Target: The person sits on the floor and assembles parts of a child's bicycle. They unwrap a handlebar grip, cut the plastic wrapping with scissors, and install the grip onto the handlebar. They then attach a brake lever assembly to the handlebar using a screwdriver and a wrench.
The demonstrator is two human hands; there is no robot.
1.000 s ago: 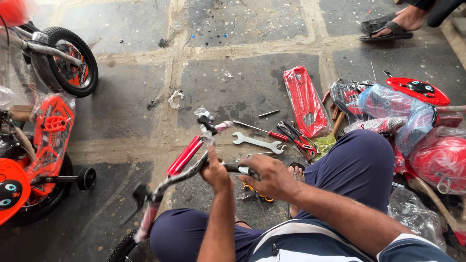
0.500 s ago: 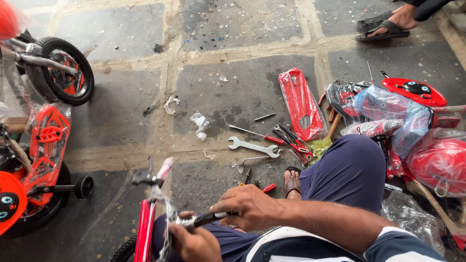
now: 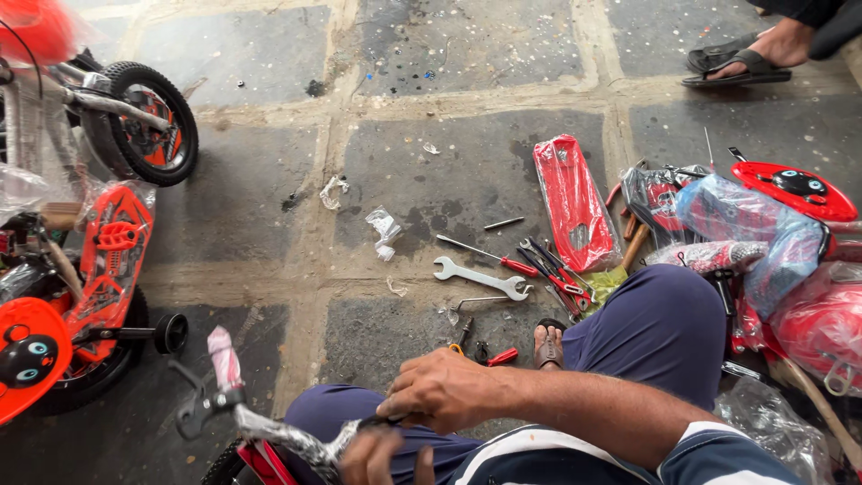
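Note:
I sit on the stone floor with a small red bicycle's handlebar (image 3: 269, 429) across my lap. My right hand (image 3: 446, 389) grips the plastic-wrapped bar near its middle. My left hand (image 3: 382, 458) is at the bottom edge, just under the bar, mostly cut off. The bar's left end has a pink-wrapped grip (image 3: 222, 356) and a black brake lever (image 3: 193, 409). A silver spanner (image 3: 482, 277) and a red-handled screwdriver (image 3: 489, 255) lie on the floor ahead of my knee.
Red-handled pliers (image 3: 557, 269) and a wrapped red mudguard (image 3: 571, 201) lie to the right. Wrapped red bicycle parts (image 3: 763, 242) pile up at far right. An orange children's bicycle (image 3: 90, 260) stands at left. Another person's sandalled foot (image 3: 741, 56) is at top right.
The handlebar has swung down and left across my lap; its grip now points up-left. My right hand stayed on the bar, my left slid lower out of frame. The view shifted slightly.

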